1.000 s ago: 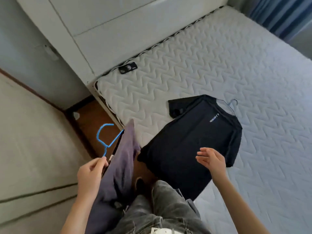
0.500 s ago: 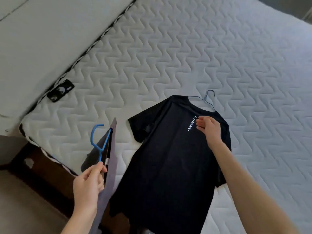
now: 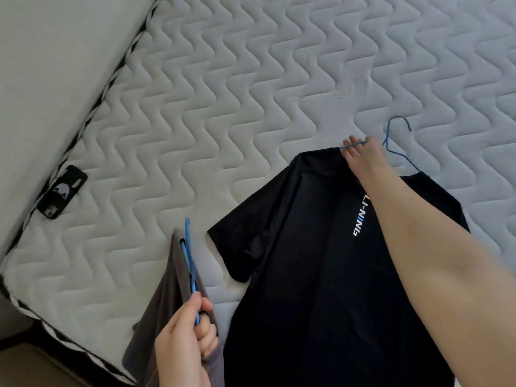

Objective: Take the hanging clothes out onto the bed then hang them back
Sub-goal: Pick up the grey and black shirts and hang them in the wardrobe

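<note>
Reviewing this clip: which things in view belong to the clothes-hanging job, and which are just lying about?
Job: black T-shirt with white lettering; its thin blue wire hanger, held by the right hand; grey garment on a thicker blue hanger, gripped by the left hand; white quilted mattress.
Lying about: black rectangular tag at the mattress edge.

Diffuse daylight, brightest on the white quilted mattress [image 3: 251, 93] beyond the fingers [image 3: 351, 150] of the right hand [image 3: 364, 160], dimmer toward the left hand [image 3: 184, 339]. Black short-sleeved T-shirt [image 3: 307, 275] below those fingers is underexposed, folds barely legible. Thin blue wire hanger [image 3: 402, 158] they hook renders sharp; blue plastic hanger [image 3: 187, 247] in the left grip is slightly soft. Frame edges bow.
</note>
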Demonstrator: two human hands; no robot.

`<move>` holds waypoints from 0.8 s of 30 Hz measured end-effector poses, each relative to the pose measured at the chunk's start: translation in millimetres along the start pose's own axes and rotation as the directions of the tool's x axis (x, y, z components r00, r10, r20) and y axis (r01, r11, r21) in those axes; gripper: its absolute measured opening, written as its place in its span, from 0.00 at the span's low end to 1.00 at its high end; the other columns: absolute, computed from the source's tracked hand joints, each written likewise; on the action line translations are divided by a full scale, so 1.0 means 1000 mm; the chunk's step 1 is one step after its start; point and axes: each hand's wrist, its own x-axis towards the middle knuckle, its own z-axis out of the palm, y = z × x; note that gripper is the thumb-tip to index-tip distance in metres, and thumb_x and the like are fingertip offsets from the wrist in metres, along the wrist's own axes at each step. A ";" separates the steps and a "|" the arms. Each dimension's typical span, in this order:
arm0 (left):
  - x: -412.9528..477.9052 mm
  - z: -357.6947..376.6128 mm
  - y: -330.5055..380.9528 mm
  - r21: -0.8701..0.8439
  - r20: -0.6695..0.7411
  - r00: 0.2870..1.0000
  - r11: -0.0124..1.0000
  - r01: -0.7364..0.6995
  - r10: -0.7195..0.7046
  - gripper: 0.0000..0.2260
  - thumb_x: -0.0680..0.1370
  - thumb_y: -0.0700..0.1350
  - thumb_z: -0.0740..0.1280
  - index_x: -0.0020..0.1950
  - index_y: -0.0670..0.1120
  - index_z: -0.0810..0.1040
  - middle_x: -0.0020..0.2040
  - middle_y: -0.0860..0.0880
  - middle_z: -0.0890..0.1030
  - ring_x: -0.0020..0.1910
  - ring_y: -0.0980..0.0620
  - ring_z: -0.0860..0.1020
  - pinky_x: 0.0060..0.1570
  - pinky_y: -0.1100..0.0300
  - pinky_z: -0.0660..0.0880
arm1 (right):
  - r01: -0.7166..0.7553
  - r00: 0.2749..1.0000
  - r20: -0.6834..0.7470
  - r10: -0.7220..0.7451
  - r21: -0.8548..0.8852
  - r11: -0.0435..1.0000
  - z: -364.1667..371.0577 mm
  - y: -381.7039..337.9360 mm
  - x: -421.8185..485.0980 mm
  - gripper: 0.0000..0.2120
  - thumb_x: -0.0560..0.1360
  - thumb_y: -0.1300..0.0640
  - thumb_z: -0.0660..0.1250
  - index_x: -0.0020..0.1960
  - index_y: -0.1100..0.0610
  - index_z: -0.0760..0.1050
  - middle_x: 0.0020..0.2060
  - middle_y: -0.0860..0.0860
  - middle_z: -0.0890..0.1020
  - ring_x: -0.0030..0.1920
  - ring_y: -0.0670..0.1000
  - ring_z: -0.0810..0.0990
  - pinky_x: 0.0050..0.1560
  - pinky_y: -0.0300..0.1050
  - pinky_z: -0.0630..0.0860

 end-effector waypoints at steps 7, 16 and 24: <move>-0.006 -0.038 0.027 0.004 -0.075 0.997 1.000 0.010 -0.010 0.14 0.80 0.44 0.62 0.36 0.39 0.72 0.14 0.54 0.57 0.11 0.59 0.54 0.29 0.66 0.47 | 0.037 0.999 0.030 -0.033 -0.136 0.990 0.003 0.011 -0.129 0.12 0.79 0.66 0.49 0.45 0.63 0.70 0.23 0.48 0.62 0.18 0.45 0.60 0.21 0.37 0.60; -0.080 -0.145 0.086 0.198 -0.173 0.972 0.973 -0.121 0.156 0.12 0.75 0.43 0.69 0.39 0.35 0.79 0.25 0.44 0.64 0.20 0.54 0.62 0.27 0.69 0.64 | 0.336 0.926 0.359 -0.118 -0.639 0.692 -0.081 0.040 -0.354 0.18 0.82 0.61 0.53 0.39 0.60 0.76 0.19 0.45 0.66 0.21 0.43 0.63 0.24 0.39 0.61; -0.167 -0.233 0.128 0.076 -0.084 0.969 0.971 -0.227 0.233 0.12 0.76 0.42 0.68 0.38 0.35 0.78 0.17 0.52 0.62 0.16 0.58 0.59 0.22 0.73 0.59 | 0.642 0.703 0.503 -0.503 -0.753 0.145 -0.107 -0.023 -0.493 0.15 0.80 0.63 0.57 0.39 0.57 0.78 0.28 0.42 0.77 0.33 0.40 0.76 0.34 0.27 0.67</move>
